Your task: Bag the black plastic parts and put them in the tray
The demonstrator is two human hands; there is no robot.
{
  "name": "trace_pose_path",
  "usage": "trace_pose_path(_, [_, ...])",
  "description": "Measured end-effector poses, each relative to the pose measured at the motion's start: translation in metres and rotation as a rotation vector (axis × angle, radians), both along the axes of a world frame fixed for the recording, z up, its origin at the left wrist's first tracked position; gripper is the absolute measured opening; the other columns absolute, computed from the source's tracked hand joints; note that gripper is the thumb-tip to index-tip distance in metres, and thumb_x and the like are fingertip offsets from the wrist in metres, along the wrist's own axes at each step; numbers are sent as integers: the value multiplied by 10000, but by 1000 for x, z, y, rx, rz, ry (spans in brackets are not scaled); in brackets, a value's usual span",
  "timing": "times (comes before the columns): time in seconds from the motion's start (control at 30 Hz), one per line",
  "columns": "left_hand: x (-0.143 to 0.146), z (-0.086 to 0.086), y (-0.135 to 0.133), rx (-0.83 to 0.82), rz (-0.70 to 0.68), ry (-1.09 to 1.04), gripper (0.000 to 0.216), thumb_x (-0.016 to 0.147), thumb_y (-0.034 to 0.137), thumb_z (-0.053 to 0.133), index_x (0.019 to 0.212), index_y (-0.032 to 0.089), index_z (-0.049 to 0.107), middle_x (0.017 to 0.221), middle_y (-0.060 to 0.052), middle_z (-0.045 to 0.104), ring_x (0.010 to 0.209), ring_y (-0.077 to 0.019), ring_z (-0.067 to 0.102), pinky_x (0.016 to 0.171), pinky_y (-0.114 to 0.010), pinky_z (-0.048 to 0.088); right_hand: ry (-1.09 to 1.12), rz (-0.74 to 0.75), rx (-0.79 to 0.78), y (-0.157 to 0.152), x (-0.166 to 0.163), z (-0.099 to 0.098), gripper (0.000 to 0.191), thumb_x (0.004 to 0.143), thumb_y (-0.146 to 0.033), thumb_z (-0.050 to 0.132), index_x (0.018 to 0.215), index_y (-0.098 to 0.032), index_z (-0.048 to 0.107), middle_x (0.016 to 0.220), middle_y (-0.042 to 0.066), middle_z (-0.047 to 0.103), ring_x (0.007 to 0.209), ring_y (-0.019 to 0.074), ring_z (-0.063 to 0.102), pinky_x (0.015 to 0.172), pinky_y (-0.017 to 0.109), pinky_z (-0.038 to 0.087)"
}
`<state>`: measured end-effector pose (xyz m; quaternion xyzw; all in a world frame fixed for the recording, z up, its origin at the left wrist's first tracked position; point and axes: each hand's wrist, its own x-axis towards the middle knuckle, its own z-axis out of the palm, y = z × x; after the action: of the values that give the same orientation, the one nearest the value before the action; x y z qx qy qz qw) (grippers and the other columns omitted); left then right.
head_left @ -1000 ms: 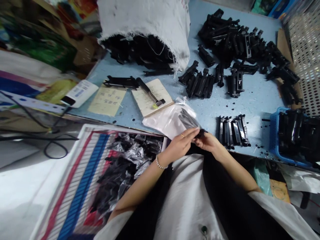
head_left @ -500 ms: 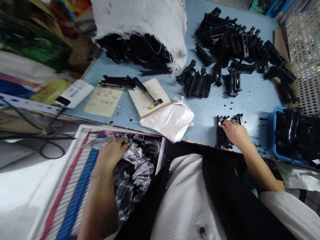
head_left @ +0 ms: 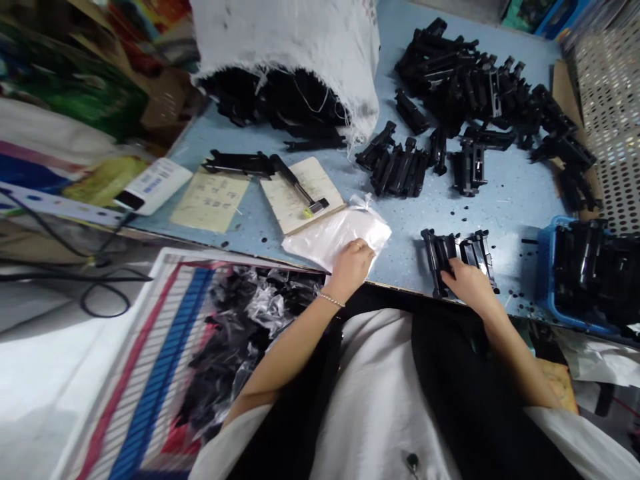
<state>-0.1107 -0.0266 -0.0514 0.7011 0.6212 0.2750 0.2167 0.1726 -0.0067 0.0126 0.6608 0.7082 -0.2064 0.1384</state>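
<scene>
You sit at small-factory packing bench. Blue worktable (head_left: 515,193) heaped with identical black plastic parts (head_left: 450,60); more spill from white woven sack (head_left: 300,33). Blue crate (head_left: 544,267) holds others. Clear bags (head_left: 335,233) stacked at table edge; striped sack (head_left: 150,373) beside you full of bagged pieces.

Even, diffuse light from above; blue table (head_left: 505,193) bright, shadows short and soft. Glare on clear bags (head_left: 267,307); pale floor (head_left: 40,387) at lower left blown out. Black parts (head_left: 480,250) lose detail and merge into dark masses. Wide-angle bend at the edges, table rim curved, left margin smeared and soft. Left hand (head_left: 351,261) and right hand (head_left: 467,283) fairly sharp
</scene>
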Motion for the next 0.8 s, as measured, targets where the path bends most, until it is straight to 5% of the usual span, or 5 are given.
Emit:
trace_pose_path(0.13, [-23,0,12,-148,177,-360,149,838,318,654,765,197,606,785,-6,596,725,-158,577,718,-301,487,753,-211,-46,8,-3,-17,286,903,-380,543,1107,-201,633,976,62,732,914,226,693,819,347,531])
trace_pose_path(0.3, [-23,5,13,-177,187,-505,173,843,344,580,765,201,640,813,-13,644,790,-164,603,780,-303,490,1470,-462,-463,11,-60,-33,280,790,-439,686,965,-222,656,788,-10,678,700,160,655,628,277,536])
trace_pose_path(0.43, [-17,5,10,-92,161,-483,101,742,278,653,697,200,609,838,-28,645,817,-169,617,806,-315,507,1587,-454,-635,15,-104,-42,297,737,-429,786,878,-197,666,670,-22,644,596,133,613,558,248,515])
trace_pose_path(0.63, [-37,11,-4,36,316,-588,145,793,314,680,793,191,603,951,-49,667,873,-179,639,788,-316,525,1659,-589,-502,26,-97,-57,349,653,-465,860,782,-199,674,695,4,711,680,174,696,604,271,577])
trace_pose_path(0.8, [-34,17,-12,123,46,-107,280,885,128,478,940,212,740,1183,-87,683,1061,-227,620,991,-421,510,1649,-622,-483,18,-75,-50,371,661,-510,853,807,-206,697,714,15,729,686,190,718,625,295,595])
